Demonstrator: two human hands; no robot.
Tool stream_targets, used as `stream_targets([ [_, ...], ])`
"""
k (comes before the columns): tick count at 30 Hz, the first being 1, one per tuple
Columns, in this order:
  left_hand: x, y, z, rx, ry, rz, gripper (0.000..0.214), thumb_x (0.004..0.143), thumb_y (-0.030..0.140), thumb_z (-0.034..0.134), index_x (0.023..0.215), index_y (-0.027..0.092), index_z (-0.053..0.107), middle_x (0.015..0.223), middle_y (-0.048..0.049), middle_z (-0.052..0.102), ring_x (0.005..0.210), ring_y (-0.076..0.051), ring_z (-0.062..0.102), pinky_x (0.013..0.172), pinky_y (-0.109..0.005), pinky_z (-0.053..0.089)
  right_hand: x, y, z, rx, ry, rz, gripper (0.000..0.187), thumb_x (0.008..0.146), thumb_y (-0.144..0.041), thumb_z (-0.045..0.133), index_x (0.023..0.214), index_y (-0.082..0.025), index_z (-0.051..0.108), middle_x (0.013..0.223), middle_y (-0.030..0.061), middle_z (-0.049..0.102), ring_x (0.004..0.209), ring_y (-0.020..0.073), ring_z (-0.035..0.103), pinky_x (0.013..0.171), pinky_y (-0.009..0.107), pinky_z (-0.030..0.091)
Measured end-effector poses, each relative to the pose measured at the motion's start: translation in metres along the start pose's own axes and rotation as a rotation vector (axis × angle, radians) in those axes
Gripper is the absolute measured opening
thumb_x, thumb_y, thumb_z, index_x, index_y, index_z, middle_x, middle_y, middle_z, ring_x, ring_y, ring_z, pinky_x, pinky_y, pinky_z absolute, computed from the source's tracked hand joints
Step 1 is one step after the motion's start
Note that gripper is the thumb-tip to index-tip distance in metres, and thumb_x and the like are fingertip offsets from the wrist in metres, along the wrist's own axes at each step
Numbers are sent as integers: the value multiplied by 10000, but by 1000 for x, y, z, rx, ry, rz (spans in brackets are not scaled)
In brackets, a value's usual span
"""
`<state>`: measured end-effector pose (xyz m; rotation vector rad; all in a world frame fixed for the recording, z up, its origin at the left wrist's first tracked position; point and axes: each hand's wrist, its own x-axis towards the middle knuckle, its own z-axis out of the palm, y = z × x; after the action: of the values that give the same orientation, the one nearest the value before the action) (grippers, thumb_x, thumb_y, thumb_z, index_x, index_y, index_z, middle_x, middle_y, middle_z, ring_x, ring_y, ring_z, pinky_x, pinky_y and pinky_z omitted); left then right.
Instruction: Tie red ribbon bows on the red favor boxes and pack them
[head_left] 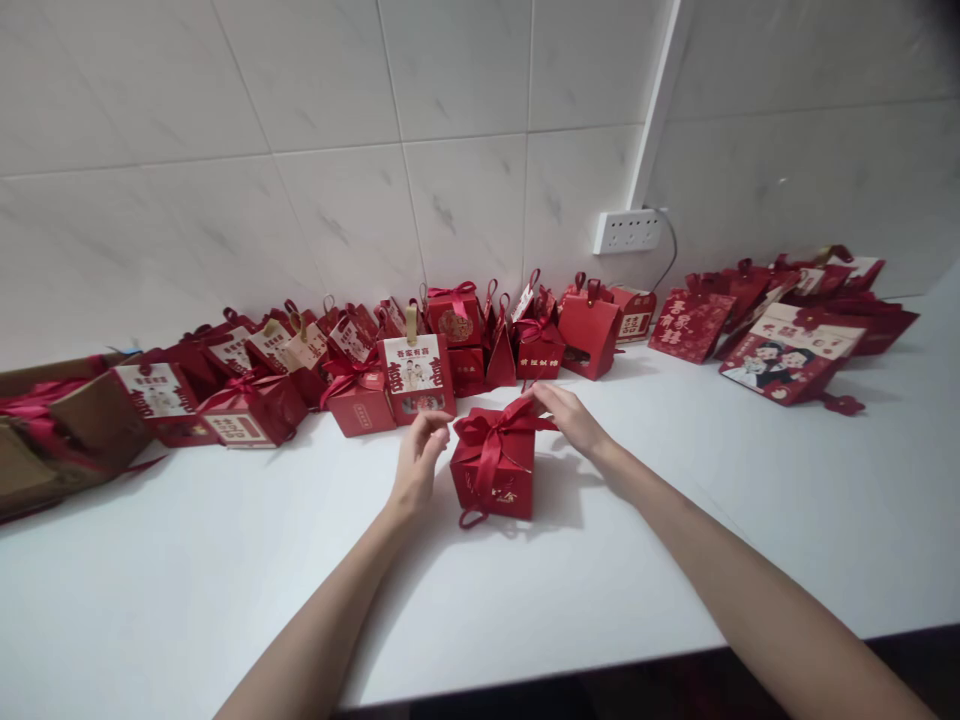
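Note:
A small red gift box point(496, 478) with a red ribbon bow on top stands on the white counter point(225, 560), in front of a row of similar boxes. My left hand point(417, 462) is at the box's left side, fingers curled and pinching near the ribbon's left loop. My right hand point(568, 415) reaches over the box's far right corner, with its fingertips pinched on the right end of the bow.
Several red gift boxes point(360, 375) and bags line the tiled wall. More flat red bags point(787, 350) lie at the right. Brown cardboard with red ribbons point(52, 430) sits at the far left. A wall socket point(628, 230) with a cable is behind.

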<state>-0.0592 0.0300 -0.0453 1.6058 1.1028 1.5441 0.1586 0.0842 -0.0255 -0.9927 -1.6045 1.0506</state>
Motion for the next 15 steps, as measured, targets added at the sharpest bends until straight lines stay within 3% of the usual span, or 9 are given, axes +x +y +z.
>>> stream_targets([
  [3,-5,2,2,-15,-142,27,457,750,524,568,1085,225,484,1145,-79,536,1070,-239,505,868,-343,415,-2,-9,-7,-65,-182,66,493,777,-649,428,715,-171,534,602,-21,469,535,114,418,490,251,312],
  [7,-9,7,7,37,-296,-36,640,714,491,644,1234,243,364,1286,-110,474,1159,-278,481,971,-409,374,-5,-21,-15,-178,-402,51,470,753,-614,511,608,-169,475,564,-36,410,522,94,368,498,247,267],
  [10,-6,8,7,48,-241,-46,558,756,451,620,1214,236,383,1292,-112,479,1200,-266,453,985,-404,367,-7,-26,-18,-214,-465,50,425,770,-574,527,651,-170,475,595,-32,439,539,98,405,512,247,291],
  [15,3,2,4,19,9,-165,417,767,433,598,1101,220,464,1182,-97,547,1131,-231,504,887,-349,427,-11,-31,-15,-231,-498,128,374,693,-508,647,687,-174,479,611,-35,458,525,95,428,497,242,320],
])
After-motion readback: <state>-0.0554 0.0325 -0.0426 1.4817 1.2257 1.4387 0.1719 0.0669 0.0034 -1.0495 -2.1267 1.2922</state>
